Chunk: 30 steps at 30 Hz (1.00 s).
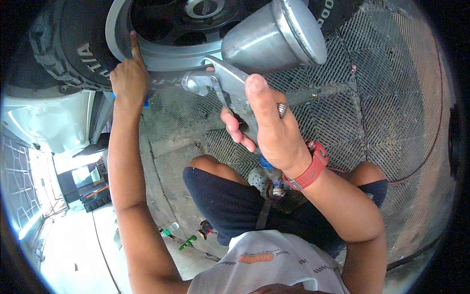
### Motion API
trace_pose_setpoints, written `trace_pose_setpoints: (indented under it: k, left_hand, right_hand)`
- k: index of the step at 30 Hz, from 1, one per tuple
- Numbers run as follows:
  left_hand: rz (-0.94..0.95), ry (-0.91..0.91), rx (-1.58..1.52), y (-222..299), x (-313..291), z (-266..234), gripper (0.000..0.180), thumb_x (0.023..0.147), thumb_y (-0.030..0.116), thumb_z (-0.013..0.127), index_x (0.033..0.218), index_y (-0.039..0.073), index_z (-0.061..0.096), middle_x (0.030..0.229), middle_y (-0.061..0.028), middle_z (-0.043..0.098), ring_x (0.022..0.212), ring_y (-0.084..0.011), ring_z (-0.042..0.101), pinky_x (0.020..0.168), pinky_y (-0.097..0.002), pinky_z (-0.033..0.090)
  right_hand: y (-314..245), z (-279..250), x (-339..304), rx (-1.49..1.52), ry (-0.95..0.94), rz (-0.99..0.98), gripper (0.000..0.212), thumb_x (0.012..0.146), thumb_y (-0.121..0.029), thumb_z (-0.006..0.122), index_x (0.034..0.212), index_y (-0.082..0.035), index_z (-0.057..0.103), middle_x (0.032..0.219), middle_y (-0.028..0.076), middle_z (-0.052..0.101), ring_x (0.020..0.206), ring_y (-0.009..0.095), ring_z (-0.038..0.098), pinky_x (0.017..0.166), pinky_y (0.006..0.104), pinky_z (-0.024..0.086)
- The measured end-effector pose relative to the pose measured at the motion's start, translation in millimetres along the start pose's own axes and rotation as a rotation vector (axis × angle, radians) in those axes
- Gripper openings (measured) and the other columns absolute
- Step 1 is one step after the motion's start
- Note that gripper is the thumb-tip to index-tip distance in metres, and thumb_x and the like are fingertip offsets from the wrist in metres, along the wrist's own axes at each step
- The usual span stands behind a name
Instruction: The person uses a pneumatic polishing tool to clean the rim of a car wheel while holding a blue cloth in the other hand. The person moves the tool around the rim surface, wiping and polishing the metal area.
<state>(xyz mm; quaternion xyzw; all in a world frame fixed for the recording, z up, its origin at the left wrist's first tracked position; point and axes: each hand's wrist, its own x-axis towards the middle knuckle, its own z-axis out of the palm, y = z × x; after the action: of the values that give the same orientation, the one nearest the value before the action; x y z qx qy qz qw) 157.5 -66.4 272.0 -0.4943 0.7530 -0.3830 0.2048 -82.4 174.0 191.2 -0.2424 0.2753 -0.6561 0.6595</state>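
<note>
My right hand [278, 130] grips a silver spray gun [234, 90] by its handle, fingers wrapped round it and the thumb along its back. A round metal paint cup [267, 41] with a lid sits tilted on top of the gun. Its nozzle points left, toward the wheel. Below the handle hangs a blue and metal hose fitting [270, 169]. My left hand [129, 78] is at the wheel, its index finger stretched out onto the silver rim [117, 32]. The other fingers look bent and are partly hidden; nothing shows in that hand. Around the rim is a black tyre [66, 54] with pale raised lettering.
Ribbed grey floor mats [313, 112] lie under my bent legs. A thin red hose [435, 142] curves across the right side. A pale vehicle panel [54, 120] stands at the left. Behind me lie a green-and-clear bottle-like item [171, 228] and a dark toolbox [94, 197].
</note>
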Motion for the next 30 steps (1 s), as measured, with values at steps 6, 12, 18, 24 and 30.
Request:
trace_pose_setpoints:
  k: [6,12,18,24,30]
  left_hand:
    - [-0.009,-0.222,0.053,8.4,-0.2,-1.5,0.099,0.093,0.013,0.063,0.176,0.005,0.009,0.104,-0.0261,0.08,0.096,-0.0401,0.08,0.086,-0.0523,0.063]
    - [-0.042,-0.257,0.042,16.8,1.4,-38.6,0.101,0.094,0.017,0.066,0.176,0.006,0.009,0.112,-0.0253,0.08,0.103,-0.038,0.08,0.094,-0.0501,0.062]
    - [-0.056,-0.451,0.009,28.5,4.1,-2.5,0.107,0.094,0.023,0.072,0.177,0.01,0.005,0.123,-0.0265,0.077,0.111,-0.0394,0.078,0.097,-0.0502,0.061]
    - [0.034,-0.578,-0.108,69.1,1.0,73.7,0.107,0.092,0.024,0.072,0.176,0.009,0.007,0.137,-0.029,0.071,0.122,-0.0432,0.073,0.104,-0.0516,0.057]
    - [0.082,-0.626,-0.259,139.1,-25.5,101.9,0.111,0.089,0.021,0.074,0.175,0.004,0.006,0.134,-0.0279,0.073,0.123,-0.0418,0.073,0.104,-0.0505,0.058]
  right_hand:
    - [-9.9,-0.8,-5.0,0.031,0.026,0.011,0.059,0.116,-0.055,0.046,0.098,-0.004,0.067,0.071,-0.001,0.059,0.062,0.007,0.053,0.059,0.0274,0.046]
    - [-11.6,-14.3,-3.4,-0.008,0.034,-0.052,0.06,0.116,-0.057,0.046,0.094,-0.004,0.064,0.07,-0.001,0.058,0.061,0.008,0.052,0.058,0.027,0.045]
    - [-16.6,-18.9,-0.3,0.01,0.126,-0.012,0.064,0.114,-0.061,0.044,0.088,-0.006,0.063,0.069,-0.001,0.058,0.057,0.007,0.053,0.051,0.025,0.042]
    - [-15.7,-30.9,4.9,-0.113,0.188,0.042,0.069,0.115,-0.064,0.033,0.116,-0.004,0.067,0.075,0.003,0.061,0.061,0.01,0.058,0.045,0.0239,0.042]
    - [-12.2,-35.4,9.9,-0.117,0.285,0.064,0.068,0.114,-0.066,0.035,0.115,-0.006,0.066,0.075,0.003,0.062,0.063,0.01,0.06,0.045,0.0236,0.042]
